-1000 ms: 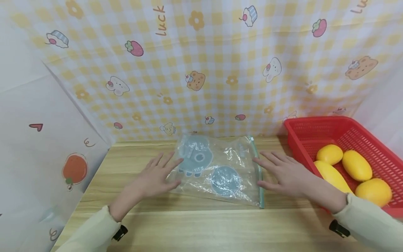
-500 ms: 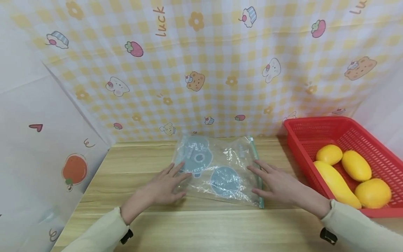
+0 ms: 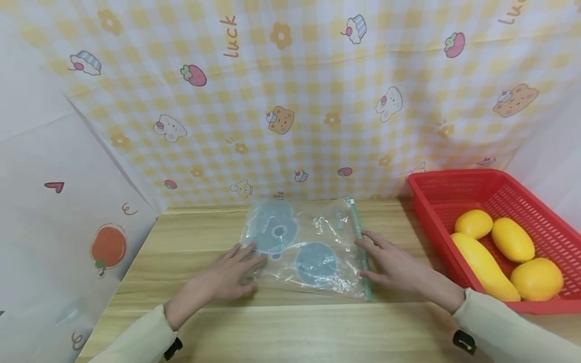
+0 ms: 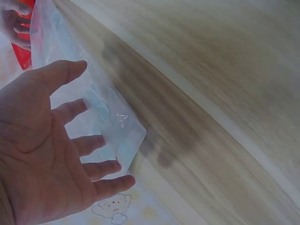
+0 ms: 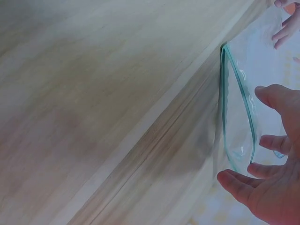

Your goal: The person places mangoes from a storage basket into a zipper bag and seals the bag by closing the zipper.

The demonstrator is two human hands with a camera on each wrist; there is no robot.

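A clear zip bag [image 3: 313, 222] with blue printed shapes lies flat near the back of the wooden table, its green zip edge [image 3: 365, 287] on the right. At the bag's left side, my left hand [image 3: 224, 276] has its fingers spread, the fingertips overlapping the lower left corner. My right hand [image 3: 396, 267] reaches over the zip edge from the right, fingers apart. Neither hand grips anything. In the right wrist view, the two green zip strips [image 5: 243, 89] stand apart in the middle, so the bag's mouth gapes. The left wrist view shows the bag's corner [image 4: 136, 133] beyond my fingers.
A red plastic basket [image 3: 422, 217] stands on the right, close to my right forearm. Several yellow mangoes [image 3: 513, 239] lie in it. Behind the table [image 3: 290, 327] hangs a yellow checked cloth [image 3: 308, 146]; a white printed sheet [image 3: 36, 242] closes off the left.
First both hands came inward and lower over the bag. Since then the bag has slid slightly left, with my left hand shifting left too.
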